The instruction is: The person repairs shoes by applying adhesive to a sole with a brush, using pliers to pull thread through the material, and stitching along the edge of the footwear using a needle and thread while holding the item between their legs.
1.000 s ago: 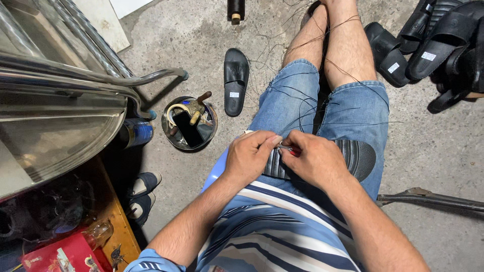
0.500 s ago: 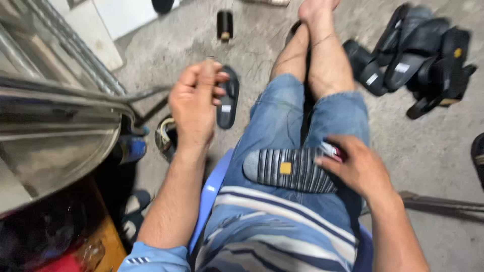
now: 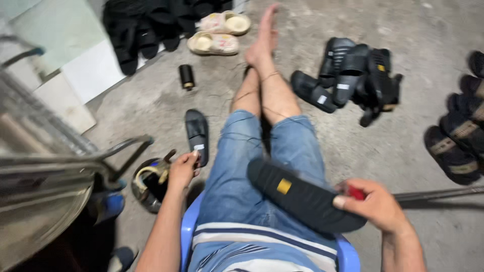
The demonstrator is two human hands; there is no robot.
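Small red object (image 3: 356, 193) mostly hidden in right hand (image 3: 375, 204), sandals (image 3: 461, 128) cut off at right edge

sandal sole (image 3: 297, 199): matt black rubber, finely ribbed, with a small yellow patch
shorts (image 3: 242, 171): faded blue denim cloth, loose threads
floor (image 3: 403, 146): rough grey concrete
chair (image 3: 345, 254): smooth blue plastic
basin (image 3: 35, 221): glossy metal
pale slippers (image 3: 217, 32): matt foam

Even, soft light (slight motion blur throughout).
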